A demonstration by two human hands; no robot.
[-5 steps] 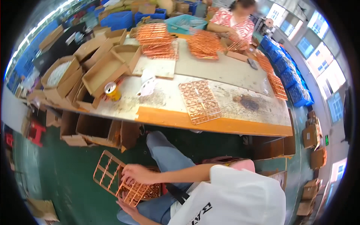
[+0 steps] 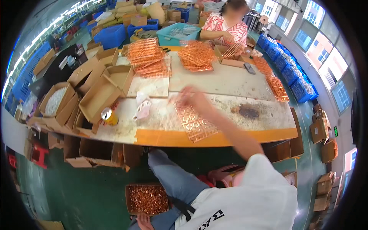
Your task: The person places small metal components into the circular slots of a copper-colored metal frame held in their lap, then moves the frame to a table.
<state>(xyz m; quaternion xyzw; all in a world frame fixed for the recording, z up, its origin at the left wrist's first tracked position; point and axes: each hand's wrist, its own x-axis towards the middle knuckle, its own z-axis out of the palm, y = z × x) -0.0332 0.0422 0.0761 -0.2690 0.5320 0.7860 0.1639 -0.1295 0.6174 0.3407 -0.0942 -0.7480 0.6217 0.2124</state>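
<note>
My right hand (image 2: 188, 96), smeared by motion, reaches over the table at the far edge of a flat copper-coloured grid frame (image 2: 194, 124) with rings in it. Whether its fingers grip the frame, I cannot tell. Low in the view, my left hand (image 2: 145, 221) rests at the near edge of a cardboard box (image 2: 128, 199), by my thigh. Its fingers show in part, stretched out, with nothing seen in them. Many small shiny copper-coloured pieces (image 2: 148, 198) fill this box.
Stacks of copper-coloured frames (image 2: 147, 57) lie at the table's far side. A yellow can (image 2: 109, 116), a white crumpled wrapper (image 2: 142, 109) and cardboard boxes (image 2: 97, 97) stand at the left. Across the table, a person (image 2: 226, 28) handles a frame over a box.
My right hand has gone from the box up to the table. The copper-coloured grid frame that both hands had over the box is no longer there. The view has shifted slightly.
</note>
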